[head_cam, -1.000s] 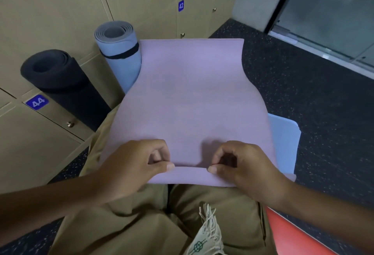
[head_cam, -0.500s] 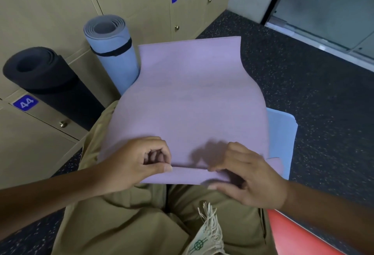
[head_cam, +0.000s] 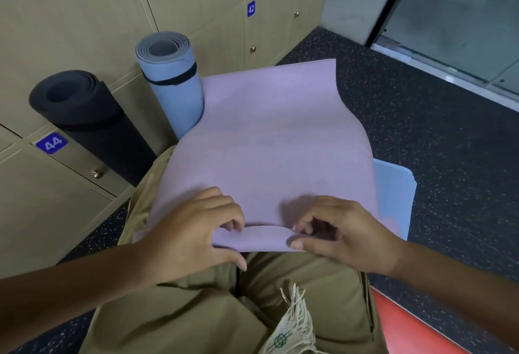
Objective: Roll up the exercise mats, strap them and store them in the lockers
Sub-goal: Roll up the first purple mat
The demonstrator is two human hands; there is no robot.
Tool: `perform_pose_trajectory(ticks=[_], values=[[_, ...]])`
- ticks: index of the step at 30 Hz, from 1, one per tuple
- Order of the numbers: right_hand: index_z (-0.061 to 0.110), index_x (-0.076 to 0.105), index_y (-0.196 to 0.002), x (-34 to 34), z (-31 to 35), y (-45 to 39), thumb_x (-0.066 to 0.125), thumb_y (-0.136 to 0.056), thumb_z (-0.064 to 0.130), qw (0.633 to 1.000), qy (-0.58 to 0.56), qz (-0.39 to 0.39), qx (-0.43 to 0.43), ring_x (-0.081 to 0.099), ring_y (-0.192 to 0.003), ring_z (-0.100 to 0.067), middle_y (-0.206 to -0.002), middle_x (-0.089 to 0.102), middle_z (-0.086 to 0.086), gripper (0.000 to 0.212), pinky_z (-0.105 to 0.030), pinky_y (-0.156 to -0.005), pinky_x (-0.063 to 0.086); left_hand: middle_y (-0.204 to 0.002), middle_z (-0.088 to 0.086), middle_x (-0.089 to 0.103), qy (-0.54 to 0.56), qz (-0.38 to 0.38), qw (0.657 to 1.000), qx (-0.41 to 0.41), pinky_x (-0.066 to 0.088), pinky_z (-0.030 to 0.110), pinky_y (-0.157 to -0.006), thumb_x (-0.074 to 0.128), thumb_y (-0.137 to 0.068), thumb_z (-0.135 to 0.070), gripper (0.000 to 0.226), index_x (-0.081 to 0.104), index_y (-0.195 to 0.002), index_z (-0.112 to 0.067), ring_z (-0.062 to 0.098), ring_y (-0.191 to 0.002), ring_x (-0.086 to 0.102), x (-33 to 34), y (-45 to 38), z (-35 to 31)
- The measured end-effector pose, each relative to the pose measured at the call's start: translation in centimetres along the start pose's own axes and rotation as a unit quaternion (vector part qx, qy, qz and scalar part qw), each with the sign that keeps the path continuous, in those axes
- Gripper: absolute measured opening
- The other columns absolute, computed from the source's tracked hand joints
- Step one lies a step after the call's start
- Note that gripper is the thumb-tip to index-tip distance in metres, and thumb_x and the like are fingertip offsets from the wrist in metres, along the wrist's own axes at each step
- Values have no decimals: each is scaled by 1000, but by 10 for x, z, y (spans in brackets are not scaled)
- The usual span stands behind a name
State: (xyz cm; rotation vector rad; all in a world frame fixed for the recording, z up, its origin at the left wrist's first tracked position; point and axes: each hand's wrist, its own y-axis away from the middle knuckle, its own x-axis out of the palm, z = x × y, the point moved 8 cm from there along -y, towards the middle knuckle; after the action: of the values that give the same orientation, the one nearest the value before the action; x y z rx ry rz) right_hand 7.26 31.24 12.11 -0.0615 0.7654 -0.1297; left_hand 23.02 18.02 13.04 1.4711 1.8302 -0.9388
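Observation:
A lilac exercise mat (head_cam: 269,140) lies spread over my lap and runs away from me across the floor. Its near edge is folded over into a narrow first roll (head_cam: 252,238). My left hand (head_cam: 193,230) grips the left part of that fold, fingers on top and thumb below. My right hand (head_cam: 339,235) pinches the right part between thumb and curled fingers. A rolled light-blue mat (head_cam: 174,86) with a black strap stands against the lockers (head_cam: 84,16). A rolled black mat (head_cam: 84,112) leans beside it.
A flat light-blue mat (head_cam: 393,193) lies under the lilac one at the right. A red mat (head_cam: 407,325) shows at the bottom right. Beige lockers numbered 44, 42 and 41 line the left. Dark speckled floor (head_cam: 421,129) stretches right toward a glass door (head_cam: 463,16).
The fold at the mat's near edge has grown wider. Both hands have shifted their hold on it, and the left fingers have uncurled over the fold.

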Motion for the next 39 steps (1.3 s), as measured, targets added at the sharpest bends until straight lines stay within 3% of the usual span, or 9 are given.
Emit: perform_pose_trajectory(ticks=[6, 11, 17, 23, 25, 29, 31, 36, 39], values=[[21, 67, -97, 0, 6, -4, 73, -91, 48, 999, 42, 25, -22, 56, -80, -3, -88, 58, 12, 28, -12, -71, 43, -80, -22, 57, -49, 1, 999, -17, 42, 19, -71, 68, -81, -63, 32, 62, -82, -31, -1, -84, 48, 5, 4, 1], [16, 70, -109, 2, 7, 8, 79, -81, 59, 992, 106, 19, -70, 59, -92, -8, -101, 60, 7, 52, -19, -82, 49, -73, -12, 55, -180, -3, 984, -10, 33, 26, -68, 57, -90, -46, 28, 59, -75, -23, 12, -79, 50, 10, 5, -23], [21, 67, -98, 3, 16, 3, 67, -89, 57, 982, 180, 7, -59, 54, -83, -8, -90, 59, 9, 38, -19, -77, 42, -78, -18, 53, -43, 21, 989, -139, 33, 20, -67, 60, -91, -51, 21, 56, -84, -31, 3, -79, 48, 16, 8, 10], [23, 65, -83, 5, 30, 1, 49, -94, 54, 947, 316, -62, -6, 60, -70, -23, -77, 60, 5, 36, -35, -63, 47, -85, -19, 64, -13, 69, 982, -178, 42, 19, -73, 51, -96, -56, 22, 59, -89, -37, 1, -86, 59, 14, 5, 30], [22, 63, -82, 4, 28, 0, 48, -97, 50, 949, 307, -73, -3, 59, -67, -21, -76, 57, 5, 35, -31, -61, 42, -83, -22, 65, -2, 81, 983, -165, 42, 17, -71, 48, -94, -62, 30, 62, -90, -36, -1, -87, 60, 12, 3, 35], [23, 67, -95, 5, 11, -6, 48, -103, 50, 979, 201, -20, -16, 61, -76, -16, -83, 56, 7, 34, -33, -64, 49, -85, -22, 68, 31, 85, 986, -140, 45, 19, -70, 41, -85, -76, 46, 64, -89, -36, 1, -84, 63, 7, -2, 41], [24, 69, -98, 2, 6, -10, 52, -102, 49, 985, 169, -11, -16, 61, -77, -13, -84, 57, 10, 31, -32, -66, 50, -85, -22, 68, 37, 84, 987, -134, 49, 25, -71, 44, -85, -75, 44, 65, -88, -36, 2, -81, 64, 5, -5, 43], [24, 68, -97, 1, 1, -14, 57, -99, 50, 989, 149, -4, -7, 61, -78, -8, -86, 58, 14, 28, -31, -69, 51, -84, -20, 60, -3, 68, 995, -74, 42, 18, -66, 44, -90, -71, 37, 57, -89, -37, 3, -79, 58, 3, -7, 32], [27, 61, -105, -9, -4, -15, 70, -90, 55, 994, 101, -39, 33, 57, -80, -1, -102, 55, 21, 33, -17, -73, 46, -83, -19, 55, -62, 67, 995, -25, 38, 18, -64, 44, -89, -78, 45, 54, -91, -34, 5, -74, 53, 6, -5, 23]])
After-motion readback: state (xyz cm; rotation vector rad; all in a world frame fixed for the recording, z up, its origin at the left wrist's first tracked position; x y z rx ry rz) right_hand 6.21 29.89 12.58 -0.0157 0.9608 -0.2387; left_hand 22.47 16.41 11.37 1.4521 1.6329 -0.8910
